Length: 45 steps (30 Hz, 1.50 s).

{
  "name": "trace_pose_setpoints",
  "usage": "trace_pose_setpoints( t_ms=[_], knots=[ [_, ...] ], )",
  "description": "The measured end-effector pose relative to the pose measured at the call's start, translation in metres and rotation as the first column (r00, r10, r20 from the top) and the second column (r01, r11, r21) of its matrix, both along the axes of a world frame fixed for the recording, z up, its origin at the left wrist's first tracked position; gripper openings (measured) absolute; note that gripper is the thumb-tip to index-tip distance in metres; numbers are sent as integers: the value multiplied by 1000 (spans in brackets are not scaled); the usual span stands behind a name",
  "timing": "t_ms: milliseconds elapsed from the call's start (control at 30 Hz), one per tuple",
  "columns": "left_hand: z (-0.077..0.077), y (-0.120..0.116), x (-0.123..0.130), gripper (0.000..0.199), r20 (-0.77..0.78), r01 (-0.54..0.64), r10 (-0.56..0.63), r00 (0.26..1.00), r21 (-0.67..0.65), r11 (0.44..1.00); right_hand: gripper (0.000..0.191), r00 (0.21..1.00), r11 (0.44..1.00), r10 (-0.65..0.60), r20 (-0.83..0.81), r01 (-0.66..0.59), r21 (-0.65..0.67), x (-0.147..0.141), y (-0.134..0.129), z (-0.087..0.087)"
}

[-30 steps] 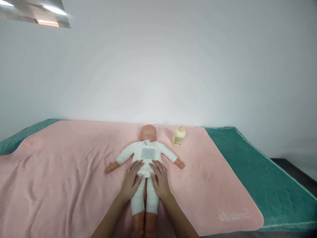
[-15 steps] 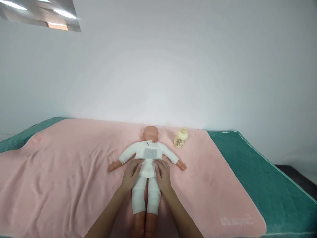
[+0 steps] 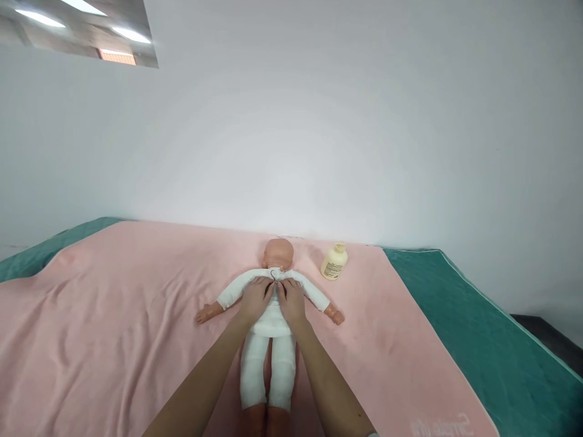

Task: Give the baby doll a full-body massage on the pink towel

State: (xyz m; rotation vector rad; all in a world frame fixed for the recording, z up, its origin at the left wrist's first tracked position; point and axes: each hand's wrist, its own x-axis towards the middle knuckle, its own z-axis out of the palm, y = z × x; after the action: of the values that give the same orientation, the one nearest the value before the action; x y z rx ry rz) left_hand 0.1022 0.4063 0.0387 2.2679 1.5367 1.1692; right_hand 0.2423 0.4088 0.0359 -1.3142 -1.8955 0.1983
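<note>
A baby doll [image 3: 272, 328] in a white wrapped covering lies face down, with its head away from me and its arms spread. My left hand [image 3: 256, 298] rests flat on the left side of its upper back. On the right side lies my right hand [image 3: 291, 298], fingers stretched out and thumb close to the other thumb. Both hands are open and hold nothing. A thin dark cord [image 3: 273, 275] shows at the doll's neck, just beyond my fingertips. The grey panel on the back is hidden under my hands.
A pale yellow bottle [image 3: 334, 262] stands to the right of the doll's head. Beneath lies a pink blanket [image 3: 387, 340], wrinkled on the left, over a green cover [image 3: 478, 315]. A white wall [image 3: 291, 121] rises behind the far edge.
Both hands have slid up from the doll's lower back to its upper back, now covering the grey panel. The view has tilted up slightly.
</note>
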Motion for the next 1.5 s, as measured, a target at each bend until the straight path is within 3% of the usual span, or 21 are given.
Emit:
trace_pose_setpoints(
  t_ms=[233, 500, 1500],
  knots=[
    [-5, 4, 2, 29, -85, -72, 74, 994, 20, 997, 29, 999, 999, -31, 34, 30, 16, -3, -4, -6],
    [-13, -5, 1, 30, -69, -88, 95, 993, 98, 991, 29, 1000, 998, 0, 7, 0, 63, -2, -13, -5],
    [-16, -4, 3, 37, -67, -125, 129, 989, 70, 990, 37, 998, 999, -21, 51, 19, 28, -3, -6, -13]
  ],
)
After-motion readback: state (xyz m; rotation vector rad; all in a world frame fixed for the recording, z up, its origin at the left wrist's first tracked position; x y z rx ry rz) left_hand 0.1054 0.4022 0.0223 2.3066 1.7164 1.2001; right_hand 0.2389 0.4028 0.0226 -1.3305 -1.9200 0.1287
